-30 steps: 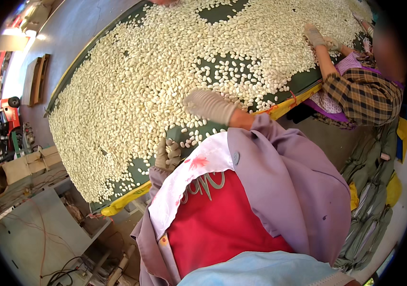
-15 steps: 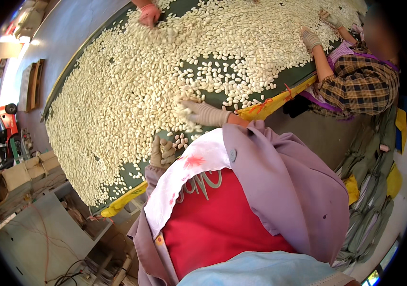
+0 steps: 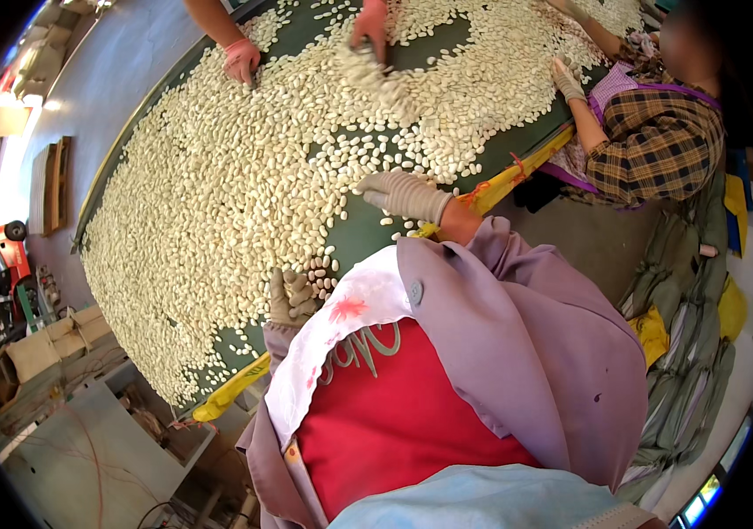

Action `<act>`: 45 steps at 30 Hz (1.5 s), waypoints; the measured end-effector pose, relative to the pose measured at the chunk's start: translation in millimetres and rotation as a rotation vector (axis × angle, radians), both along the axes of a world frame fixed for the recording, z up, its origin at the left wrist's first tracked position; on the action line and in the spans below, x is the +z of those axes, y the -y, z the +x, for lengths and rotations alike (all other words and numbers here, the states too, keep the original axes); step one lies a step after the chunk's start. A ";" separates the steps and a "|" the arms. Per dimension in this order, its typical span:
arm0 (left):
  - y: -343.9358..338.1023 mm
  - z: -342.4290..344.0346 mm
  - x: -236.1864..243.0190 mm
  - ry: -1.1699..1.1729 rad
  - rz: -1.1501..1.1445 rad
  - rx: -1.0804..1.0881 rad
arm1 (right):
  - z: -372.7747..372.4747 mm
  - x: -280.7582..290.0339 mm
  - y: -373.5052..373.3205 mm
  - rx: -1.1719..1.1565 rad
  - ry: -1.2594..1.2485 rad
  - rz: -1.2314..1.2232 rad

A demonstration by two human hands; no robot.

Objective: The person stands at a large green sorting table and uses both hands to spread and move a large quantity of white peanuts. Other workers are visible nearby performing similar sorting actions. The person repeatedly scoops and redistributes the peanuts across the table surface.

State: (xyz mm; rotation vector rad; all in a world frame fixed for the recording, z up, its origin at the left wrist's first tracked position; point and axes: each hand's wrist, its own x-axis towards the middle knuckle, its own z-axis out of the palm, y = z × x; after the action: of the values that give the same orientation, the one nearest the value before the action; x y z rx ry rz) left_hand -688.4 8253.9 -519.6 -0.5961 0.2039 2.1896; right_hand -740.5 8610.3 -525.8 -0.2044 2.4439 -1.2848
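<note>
White beans (image 3: pixel 209 207) lie thickly spread over a green-covered table (image 3: pixel 363 236). My right hand (image 3: pixel 405 196), in a pale knitted glove, reaches left over the near edge of the beans. Its fingers are stretched out and slightly bent, with nothing visible in them. Nearer to me, my left hand (image 3: pixel 294 300), gloved too, rests at the table's near edge with fingers apart and partly curled. Beside its fingers sits a small group of darker, brownish beans (image 3: pixel 319 271). My sleeve and apron partly hide that hand.
Across the table a person's pink-gloved hands (image 3: pixel 242 60) work in the beans. At the right, another person in a checked sleeve (image 3: pixel 659 145) has gloved hands on them. Yellow cloth (image 3: pixel 235 388) edges the table. Stacked sacks (image 3: pixel 676 397) lie at right, a wooden pallet (image 3: pixel 57 185) at left.
My right hand has drawn up and right from the beans, baring more green surface below it. My left hand has shifted slightly. A second pink-gloved hand has come into view, sweeping beans.
</note>
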 end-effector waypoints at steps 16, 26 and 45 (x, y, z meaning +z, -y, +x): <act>-45.4 -5.3 -2.3 0.038 -0.061 0.023 | -82.4 -5.3 -139.9 -0.253 0.027 0.587; -69.7 -7.2 -3.4 -0.056 -0.028 -0.031 | -103.6 -30.4 -116.7 -0.152 0.202 0.805; -134.7 -4.8 -17.4 -0.007 -0.141 0.061 | -38.8 7.4 -73.6 0.047 -0.336 0.005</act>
State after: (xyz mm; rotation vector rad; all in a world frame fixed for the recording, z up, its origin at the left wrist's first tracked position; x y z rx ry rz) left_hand -693.2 8388.6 -537.0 -0.6806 0.3503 2.2496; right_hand -779.3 8683.9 -518.3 -0.5105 2.6990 -1.3129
